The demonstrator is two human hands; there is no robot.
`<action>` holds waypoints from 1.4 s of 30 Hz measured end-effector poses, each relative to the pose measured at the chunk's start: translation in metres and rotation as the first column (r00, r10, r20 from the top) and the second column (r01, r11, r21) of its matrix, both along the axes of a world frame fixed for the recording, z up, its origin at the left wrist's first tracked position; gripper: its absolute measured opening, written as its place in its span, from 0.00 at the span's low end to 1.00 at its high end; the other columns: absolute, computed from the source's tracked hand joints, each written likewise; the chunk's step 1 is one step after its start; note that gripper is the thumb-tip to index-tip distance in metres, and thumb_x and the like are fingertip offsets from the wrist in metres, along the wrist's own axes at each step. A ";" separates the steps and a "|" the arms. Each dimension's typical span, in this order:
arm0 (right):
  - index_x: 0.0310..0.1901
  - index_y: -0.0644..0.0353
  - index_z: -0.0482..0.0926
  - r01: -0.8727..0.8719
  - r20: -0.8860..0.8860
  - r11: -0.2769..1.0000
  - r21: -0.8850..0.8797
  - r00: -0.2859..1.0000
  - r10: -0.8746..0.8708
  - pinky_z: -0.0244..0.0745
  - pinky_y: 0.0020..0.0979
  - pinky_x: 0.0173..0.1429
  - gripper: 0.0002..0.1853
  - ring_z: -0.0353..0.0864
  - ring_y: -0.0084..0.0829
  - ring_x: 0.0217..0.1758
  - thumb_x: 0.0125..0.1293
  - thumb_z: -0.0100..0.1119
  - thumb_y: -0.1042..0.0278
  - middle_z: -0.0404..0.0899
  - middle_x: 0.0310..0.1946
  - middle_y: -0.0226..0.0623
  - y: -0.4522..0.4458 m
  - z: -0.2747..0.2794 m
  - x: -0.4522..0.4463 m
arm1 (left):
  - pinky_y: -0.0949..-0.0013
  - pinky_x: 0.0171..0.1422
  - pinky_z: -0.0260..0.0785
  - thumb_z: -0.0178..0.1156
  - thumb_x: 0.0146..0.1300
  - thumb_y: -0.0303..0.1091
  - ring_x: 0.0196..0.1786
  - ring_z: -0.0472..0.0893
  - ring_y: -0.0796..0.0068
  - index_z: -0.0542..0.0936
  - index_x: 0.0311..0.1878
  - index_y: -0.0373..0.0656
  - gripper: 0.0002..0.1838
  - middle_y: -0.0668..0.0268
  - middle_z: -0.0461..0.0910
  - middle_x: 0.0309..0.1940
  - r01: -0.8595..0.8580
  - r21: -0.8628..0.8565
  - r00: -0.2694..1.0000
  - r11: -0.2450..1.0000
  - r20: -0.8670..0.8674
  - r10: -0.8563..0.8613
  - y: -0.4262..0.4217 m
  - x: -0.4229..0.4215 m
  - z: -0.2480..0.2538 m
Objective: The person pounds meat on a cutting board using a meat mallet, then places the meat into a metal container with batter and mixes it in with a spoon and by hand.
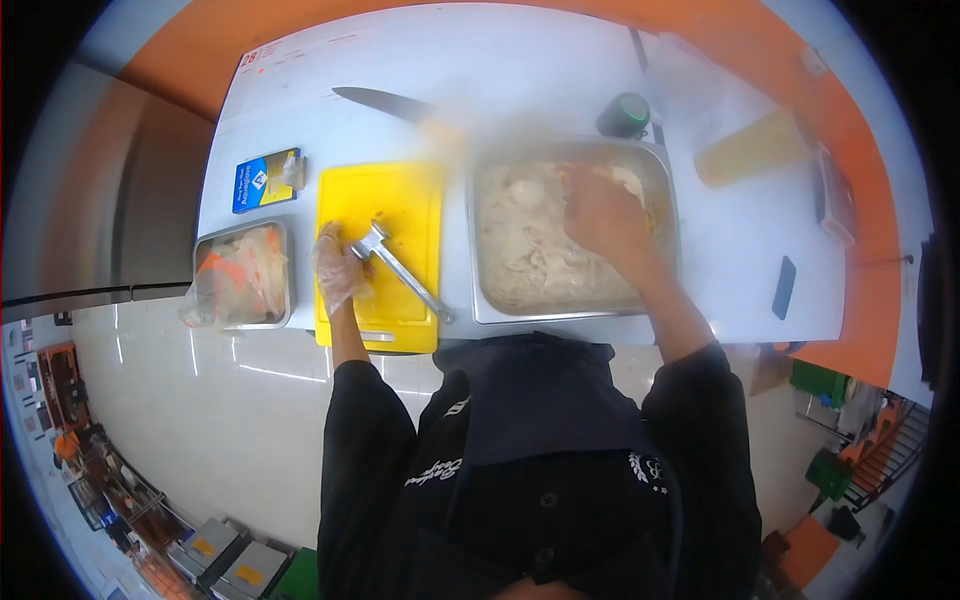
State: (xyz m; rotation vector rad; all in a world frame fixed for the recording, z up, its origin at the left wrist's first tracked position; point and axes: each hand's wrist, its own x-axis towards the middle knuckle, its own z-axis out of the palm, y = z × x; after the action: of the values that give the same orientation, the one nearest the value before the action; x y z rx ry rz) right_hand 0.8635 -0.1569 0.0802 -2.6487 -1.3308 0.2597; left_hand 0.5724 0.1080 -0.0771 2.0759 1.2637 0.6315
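My left hand [338,266], in a clear plastic glove, rests at the left edge of the yellow cutting board [410,205], beside the head of a metal meat mallet [402,272]. Its fingers are partly hidden, so whether they grip anything is unclear. The mallet lies diagonally across the board. Over the large metal tray [476,250] on the right, my right hand [605,212] reaches down into a pale, creamy mixture [535,250] with lumpy pieces. The fingertips are blurred and sunk in or hidden by the mixture.
A knife [380,101] lies behind the board. At left are a blue and yellow box [266,182] and a small metal tray [288,270] with plastic wrap. At right are a green-lidded jar [625,115], a yellowish container [752,150] and a dark flat object [785,287].
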 end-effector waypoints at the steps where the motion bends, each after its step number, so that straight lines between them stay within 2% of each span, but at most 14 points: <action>1: 0.54 0.57 0.78 -0.027 0.052 1.000 0.013 0.998 0.026 0.74 0.43 0.60 0.20 0.74 0.42 0.62 0.60 0.48 0.71 0.75 0.59 0.42 -0.002 -0.003 -0.002 | 0.69 0.21 0.74 0.48 0.67 0.19 0.25 0.81 0.68 0.73 0.58 0.34 0.17 0.56 0.78 0.48 0.017 0.012 1.000 1.000 -0.011 -0.017 0.002 0.000 -0.002; 3: 0.44 0.63 0.79 -0.090 0.081 0.996 -0.024 0.993 0.091 0.76 0.47 0.50 0.14 0.81 0.46 0.46 0.58 0.52 0.69 0.80 0.43 0.48 -0.006 -0.036 0.001 | 0.69 0.22 0.75 0.48 0.67 0.19 0.27 0.82 0.67 0.73 0.58 0.34 0.17 0.55 0.78 0.48 -0.009 -0.113 1.000 0.994 -0.030 0.005 -0.016 0.013 0.043; 7: 0.36 0.65 0.79 -0.050 -0.022 0.991 -0.120 0.999 0.048 0.78 0.51 0.44 0.12 0.84 0.48 0.35 0.56 0.55 0.65 0.81 0.29 0.52 0.011 -0.021 -0.013 | 0.69 0.25 0.76 0.49 0.66 0.19 0.31 0.82 0.64 0.74 0.57 0.34 0.17 0.55 0.77 0.51 0.009 -0.065 0.997 0.998 -0.073 -0.013 -0.018 0.011 0.050; 10: 0.36 0.64 0.80 0.050 -0.051 0.999 -0.003 0.997 -0.050 0.78 0.48 0.45 0.12 0.84 0.48 0.36 0.56 0.56 0.64 0.82 0.31 0.53 0.014 -0.055 -0.002 | 0.68 0.29 0.77 0.49 0.65 0.19 0.34 0.83 0.62 0.74 0.57 0.34 0.17 0.54 0.78 0.50 0.006 -0.049 1.000 0.999 -0.024 -0.007 -0.012 0.011 0.032; 12: 0.37 0.64 0.81 0.092 -0.197 0.996 0.014 0.976 -0.088 0.78 0.47 0.46 0.13 0.84 0.49 0.38 0.56 0.56 0.63 0.82 0.33 0.53 0.012 -0.063 0.009 | 0.64 0.36 0.79 0.50 0.63 0.20 0.38 0.84 0.60 0.76 0.56 0.35 0.17 0.52 0.81 0.47 -0.061 -0.131 0.998 0.989 0.017 0.064 -0.009 0.007 0.021; 15: 0.37 0.63 0.81 0.133 -0.310 0.986 0.106 0.946 -0.094 0.78 0.47 0.48 0.13 0.83 0.50 0.41 0.57 0.56 0.62 0.83 0.36 0.54 0.005 -0.072 0.021 | 0.65 0.29 0.78 0.49 0.66 0.21 0.34 0.84 0.63 0.76 0.56 0.35 0.16 0.54 0.81 0.45 -0.008 0.015 1.000 1.000 -0.019 0.008 -0.009 0.007 0.022; 21: 0.37 0.62 0.80 0.135 -0.270 0.987 0.085 0.957 -0.107 0.76 0.50 0.47 0.12 0.83 0.52 0.41 0.59 0.53 0.62 0.82 0.33 0.55 0.000 -0.055 0.005 | 0.71 0.21 0.74 0.49 0.65 0.18 0.25 0.81 0.69 0.74 0.57 0.35 0.17 0.56 0.78 0.47 -0.085 -0.250 0.991 0.965 0.078 0.107 -0.024 0.017 0.051; 24: 0.37 0.62 0.79 0.083 -0.225 0.996 0.022 0.971 -0.076 0.75 0.52 0.45 0.12 0.82 0.53 0.39 0.60 0.51 0.63 0.81 0.31 0.55 -0.004 -0.028 -0.006 | 0.70 0.20 0.74 0.48 0.66 0.19 0.26 0.81 0.68 0.75 0.56 0.35 0.16 0.58 0.79 0.44 0.019 -0.008 0.999 1.000 -0.037 -0.019 -0.015 0.011 0.038; 27: 0.37 0.62 0.78 0.056 -0.209 0.998 -0.011 0.976 -0.057 0.75 0.52 0.44 0.12 0.82 0.52 0.39 0.60 0.51 0.63 0.81 0.31 0.54 -0.005 -0.030 -0.007 | 0.69 0.19 0.74 0.48 0.66 0.20 0.27 0.81 0.68 0.75 0.55 0.35 0.15 0.59 0.79 0.43 0.010 -0.013 0.998 1.000 0.068 -0.009 -0.009 0.005 0.016; 31: 0.35 0.62 0.80 0.146 -0.320 0.989 0.025 0.938 -0.130 0.76 0.49 0.45 0.11 0.83 0.51 0.39 0.59 0.53 0.64 0.82 0.33 0.52 0.004 -0.040 -0.014 | 0.69 0.19 0.73 0.47 0.67 0.20 0.28 0.81 0.68 0.75 0.56 0.35 0.15 0.58 0.79 0.45 -0.037 -0.144 0.996 0.989 0.073 0.048 -0.017 0.015 0.035; 36: 0.34 0.62 0.83 0.204 -0.414 0.965 0.165 0.902 -0.120 0.77 0.44 0.48 0.10 0.83 0.48 0.42 0.57 0.56 0.66 0.84 0.37 0.48 -0.006 -0.065 0.007 | 0.72 0.21 0.74 0.47 0.68 0.20 0.31 0.82 0.68 0.74 0.57 0.35 0.16 0.57 0.77 0.49 -0.086 -0.248 0.996 0.965 0.013 0.093 -0.025 0.019 0.055; 37: 0.34 0.62 0.83 0.209 -0.431 0.963 0.171 0.895 -0.117 0.77 0.43 0.49 0.10 0.83 0.48 0.42 0.56 0.57 0.66 0.84 0.38 0.47 -0.010 -0.066 0.011 | 0.72 0.21 0.74 0.47 0.68 0.19 0.31 0.82 0.67 0.74 0.58 0.35 0.16 0.56 0.77 0.50 -0.058 -0.167 0.998 0.984 -0.020 0.055 -0.024 0.018 0.052; 39: 0.35 0.60 0.84 0.085 -0.266 0.876 0.475 0.963 0.051 0.77 0.42 0.48 0.10 0.84 0.47 0.42 0.57 0.56 0.67 0.84 0.40 0.46 -0.020 -0.091 0.030 | 0.72 0.22 0.74 0.48 0.68 0.19 0.33 0.82 0.66 0.74 0.58 0.34 0.16 0.55 0.77 0.51 0.005 -0.007 0.995 1.000 -0.095 -0.006 -0.020 0.013 0.045; 42: 0.39 0.59 0.83 0.058 -0.204 0.816 0.575 0.976 0.074 0.78 0.41 0.48 0.11 0.84 0.46 0.42 0.59 0.54 0.68 0.83 0.45 0.45 -0.021 -0.076 0.035 | 0.72 0.23 0.74 0.49 0.67 0.20 0.35 0.83 0.64 0.74 0.58 0.33 0.16 0.54 0.77 0.52 -0.087 -0.165 0.995 0.982 -0.056 0.078 -0.022 0.016 0.048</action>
State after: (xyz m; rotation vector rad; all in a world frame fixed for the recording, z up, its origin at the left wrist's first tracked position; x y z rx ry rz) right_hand 0.8989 -0.1779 0.0042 -2.0361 -1.1226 0.1118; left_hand 0.5882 0.0855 -0.0287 1.9200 1.3875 0.4949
